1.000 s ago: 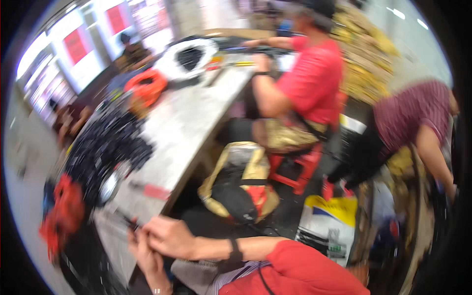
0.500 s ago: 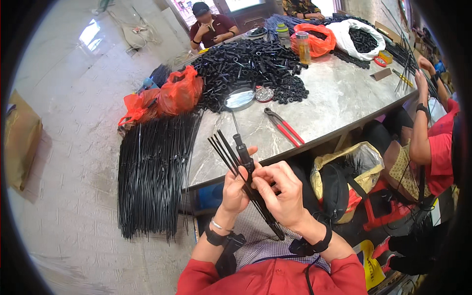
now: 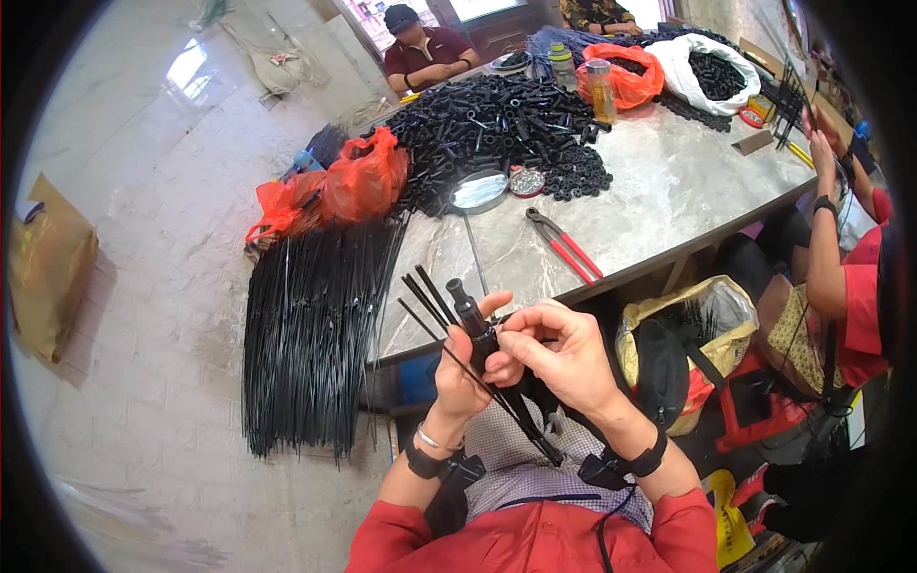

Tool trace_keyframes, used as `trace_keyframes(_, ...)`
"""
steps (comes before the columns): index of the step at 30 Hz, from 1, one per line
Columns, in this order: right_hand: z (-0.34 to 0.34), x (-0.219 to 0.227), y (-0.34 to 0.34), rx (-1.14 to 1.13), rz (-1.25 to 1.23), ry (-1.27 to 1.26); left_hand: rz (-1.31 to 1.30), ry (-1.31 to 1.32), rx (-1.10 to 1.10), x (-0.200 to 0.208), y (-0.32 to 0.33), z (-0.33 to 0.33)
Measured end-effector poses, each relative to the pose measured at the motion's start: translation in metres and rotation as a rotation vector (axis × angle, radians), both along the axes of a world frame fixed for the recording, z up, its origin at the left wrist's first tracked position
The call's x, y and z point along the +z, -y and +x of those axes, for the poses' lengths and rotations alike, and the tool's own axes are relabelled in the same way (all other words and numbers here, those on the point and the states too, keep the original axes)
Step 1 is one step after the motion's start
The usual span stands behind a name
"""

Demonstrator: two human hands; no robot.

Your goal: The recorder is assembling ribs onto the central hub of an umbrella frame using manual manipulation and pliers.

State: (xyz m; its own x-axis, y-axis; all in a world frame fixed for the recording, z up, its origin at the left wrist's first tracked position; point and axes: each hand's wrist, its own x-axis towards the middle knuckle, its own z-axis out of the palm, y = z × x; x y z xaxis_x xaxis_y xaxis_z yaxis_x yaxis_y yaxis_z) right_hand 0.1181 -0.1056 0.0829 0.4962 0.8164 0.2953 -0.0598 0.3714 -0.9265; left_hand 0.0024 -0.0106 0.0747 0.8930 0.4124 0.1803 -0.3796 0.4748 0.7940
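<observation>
Left hand (image 3: 457,377) clenched around black tube (image 3: 475,325) and thin black rods (image 3: 430,301), just in front of marble table (image 3: 659,191) edge. Right hand (image 3: 559,358) pinching rod ends beside tube. Recommended: keep rods parallel, tube steady, feed singly without bending.

Black rods (image 3: 482,358), red-handled pliers (image 3: 565,246), orange bags (image 3: 358,181), grey marbled table (image 3: 669,191).

Bright daylight, floor glare, fisheye-bent edges
</observation>
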Motion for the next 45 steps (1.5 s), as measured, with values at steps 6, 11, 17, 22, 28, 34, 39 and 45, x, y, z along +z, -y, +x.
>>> trace_keyframes(6,0.013,0.01,-0.003,0.22,-0.073,-0.092,0.029,0.021,-0.01,0.003,-0.002,-0.003)
trace_keyframes(11,0.026,0.018,-0.008,0.342,-0.16,-0.11,-0.028,0.132,-0.127,-0.004,-0.005,-0.003)
trace_keyframes(17,0.039,0.023,-0.008,0.495,-0.203,-0.092,0.053,0.108,-0.211,-0.001,0.005,-0.001)
trace_keyframes(22,0.027,-0.031,-0.011,0.278,-0.124,-0.312,-0.014,-0.134,0.45,0.02,0.008,0.005)
trace_keyframes(28,0.047,-0.136,0.038,0.265,-0.498,-0.033,-0.018,-0.299,1.246,0.021,-0.11,-0.052)
trace_keyframes(34,0.025,-0.186,0.084,0.487,-0.734,0.668,-0.132,-0.19,1.254,0.024,-0.12,-0.141)
trace_keyframes(39,0.022,-0.199,0.087,0.292,-0.712,0.663,-0.198,-0.232,1.295,0.027,-0.096,-0.17)
trace_keyframes(45,0.026,-0.211,0.102,0.106,-0.719,0.435,-0.319,-0.009,1.146,0.033,-0.091,-0.21)
